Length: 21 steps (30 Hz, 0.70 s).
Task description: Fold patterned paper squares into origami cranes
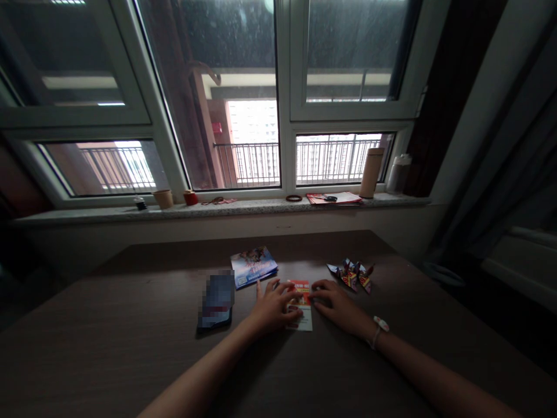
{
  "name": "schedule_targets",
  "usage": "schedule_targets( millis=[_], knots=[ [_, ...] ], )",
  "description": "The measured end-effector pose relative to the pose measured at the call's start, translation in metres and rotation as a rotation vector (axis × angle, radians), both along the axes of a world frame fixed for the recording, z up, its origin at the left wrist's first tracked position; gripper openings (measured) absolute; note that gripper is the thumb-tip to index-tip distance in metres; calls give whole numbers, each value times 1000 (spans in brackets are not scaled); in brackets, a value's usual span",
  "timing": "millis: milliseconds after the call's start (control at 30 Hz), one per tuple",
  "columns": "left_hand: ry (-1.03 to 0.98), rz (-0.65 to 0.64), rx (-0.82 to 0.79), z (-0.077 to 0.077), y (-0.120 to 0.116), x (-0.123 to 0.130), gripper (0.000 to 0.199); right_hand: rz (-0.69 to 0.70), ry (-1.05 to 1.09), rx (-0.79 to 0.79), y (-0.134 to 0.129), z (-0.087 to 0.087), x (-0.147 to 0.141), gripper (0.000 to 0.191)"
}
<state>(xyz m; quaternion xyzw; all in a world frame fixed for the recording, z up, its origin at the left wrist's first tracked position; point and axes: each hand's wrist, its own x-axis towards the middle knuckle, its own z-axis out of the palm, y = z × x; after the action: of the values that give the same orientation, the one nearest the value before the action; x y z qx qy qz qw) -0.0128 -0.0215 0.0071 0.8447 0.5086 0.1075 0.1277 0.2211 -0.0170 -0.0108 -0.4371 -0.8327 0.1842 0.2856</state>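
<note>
A small printed paper sheet (303,320), red and yellow at the far end and white nearer me, lies on the brown table (143,307). Across its left side rests my left hand (275,305), fingers spread and covering part of the print. My right hand (333,302) touches the sheet's right edge with its fingertips, the fingers apart and slightly bent. A bracelet (380,325) circles the right wrist. Beyond my left hand is a stack of colourful leaflets (253,267). Several folded paper pieces (354,275) stand beyond my right hand.
A phone (216,301) lies left of my left hand. Along the windowsill (243,208) stand a paper cup (163,199), a red spool (190,198), a tan flask (371,173) and a clear bottle (398,174). Scissors (331,198) lie on papers there.
</note>
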Motion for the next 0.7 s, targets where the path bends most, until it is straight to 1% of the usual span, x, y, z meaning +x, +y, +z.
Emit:
schedule_targets(
  millis=[267,700],
  knots=[
    [11,8,-6,1,0,0,48,-41,-80,10,5,3,2,32],
    [19,14,-30,8,-2,2,47,-104,-218,133,6,2,-4,37]
  ],
)
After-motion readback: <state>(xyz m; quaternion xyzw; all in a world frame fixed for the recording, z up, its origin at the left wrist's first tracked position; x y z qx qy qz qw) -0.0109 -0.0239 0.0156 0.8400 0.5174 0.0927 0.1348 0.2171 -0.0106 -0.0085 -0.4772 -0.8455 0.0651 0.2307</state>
